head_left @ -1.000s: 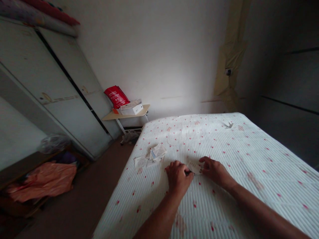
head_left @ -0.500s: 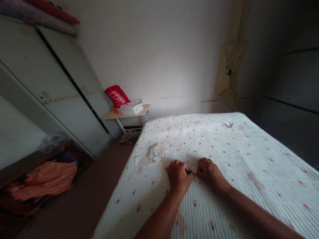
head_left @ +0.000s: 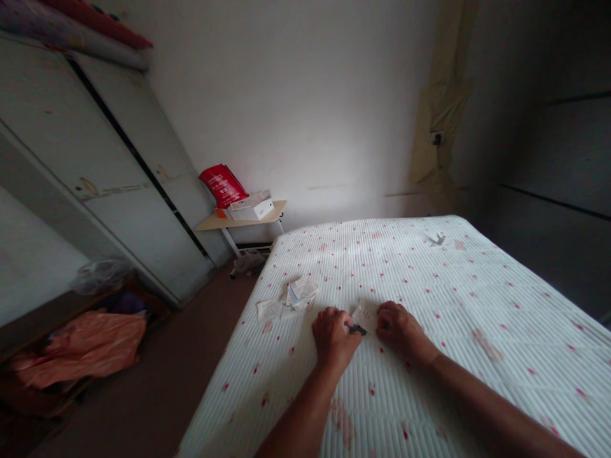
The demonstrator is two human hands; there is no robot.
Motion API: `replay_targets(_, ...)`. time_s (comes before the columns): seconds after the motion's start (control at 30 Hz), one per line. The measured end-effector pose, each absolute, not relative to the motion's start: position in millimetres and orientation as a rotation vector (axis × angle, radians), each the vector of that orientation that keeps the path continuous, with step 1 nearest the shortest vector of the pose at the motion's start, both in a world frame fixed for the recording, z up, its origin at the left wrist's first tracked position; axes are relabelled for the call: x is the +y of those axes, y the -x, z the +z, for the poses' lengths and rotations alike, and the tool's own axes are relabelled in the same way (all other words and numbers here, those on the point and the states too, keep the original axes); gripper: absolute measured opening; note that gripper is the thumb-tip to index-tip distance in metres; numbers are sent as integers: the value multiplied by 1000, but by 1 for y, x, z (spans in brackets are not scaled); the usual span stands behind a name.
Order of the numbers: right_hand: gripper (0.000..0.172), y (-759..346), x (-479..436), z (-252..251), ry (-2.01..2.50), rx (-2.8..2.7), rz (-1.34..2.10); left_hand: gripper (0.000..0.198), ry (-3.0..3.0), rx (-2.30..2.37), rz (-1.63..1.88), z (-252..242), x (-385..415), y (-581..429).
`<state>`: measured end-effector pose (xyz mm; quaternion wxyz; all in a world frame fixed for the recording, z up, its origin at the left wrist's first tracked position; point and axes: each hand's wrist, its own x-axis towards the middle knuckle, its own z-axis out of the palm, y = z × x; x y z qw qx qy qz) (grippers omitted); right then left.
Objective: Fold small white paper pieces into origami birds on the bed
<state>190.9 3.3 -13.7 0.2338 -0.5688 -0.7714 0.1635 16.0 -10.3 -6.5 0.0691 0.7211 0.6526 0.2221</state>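
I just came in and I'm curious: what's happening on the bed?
A person's left hand holds a small dark object, partly hidden in the grip. The right hand is curled by a small piece of paper that lies between the hands; whether it grips the paper is unclear. Printed papers lie farther left on the bed.

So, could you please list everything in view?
bed: one, red-spotted white, centre
papers: count unclear, whitish, bed's left
paper slip: one, whitish, mid-bed
dark object: one, blackish, beside paper slip
scrap: one, grey, bed's far right
table: one, beige, beyond bed's left
bag: one, red, on table
box: one, white, on table
cabinet: one, grey, left
rolls: at least two, red and mauve, atop cabinet
plastic bag: one, clear, lower left
crumpled sheet: one, orange, lower left
socket: one, whitish, far wall
left hand: one, on dark object
right hand: one, beside paper slip
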Motion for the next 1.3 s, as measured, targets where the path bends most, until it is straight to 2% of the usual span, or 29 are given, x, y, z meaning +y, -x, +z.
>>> replay_targets(0.7, 9, -187, 3, -13, 1634, -2080, 409, 9, -2042, 1959, 704, -5, -7, -6)
replay_targets(1.13, 8, -188, 4, -16, 1598, -2082, 403, 16, -1938, 2054, 636, -5, -4, 19)
replay_targets(1.3, 9, -187, 3, -14, 1601, -2088, 404, 18, -1925, 2022, 724, -8, -3, 26)
